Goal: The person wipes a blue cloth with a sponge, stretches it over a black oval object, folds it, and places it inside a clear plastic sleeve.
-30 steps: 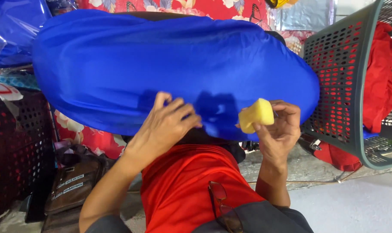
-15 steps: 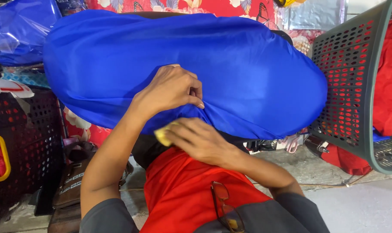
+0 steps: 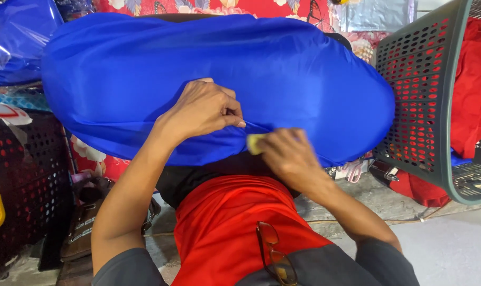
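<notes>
Left hand (image 3: 206,108) is reaching forward, forearm extended, fingers curled into a pinching grip; right hand (image 3: 288,153) is lying just beside it, knuckles up, blurred, fingers closed

R hand (image 3: 291,153) slid yellow chalk (image 3: 255,143) rightward along blue cloth (image 3: 283,69).

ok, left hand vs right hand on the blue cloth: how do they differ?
The left hand lies higher on the shiny blue cloth, fingers curled and pinching a fold; the right hand sits lower at the cloth's near edge. The left hand holds only cloth; the right hand holds a small yellow block against it. The left hand is sharp, the right hand blurred. Both are bare and touch the cloth.
</notes>
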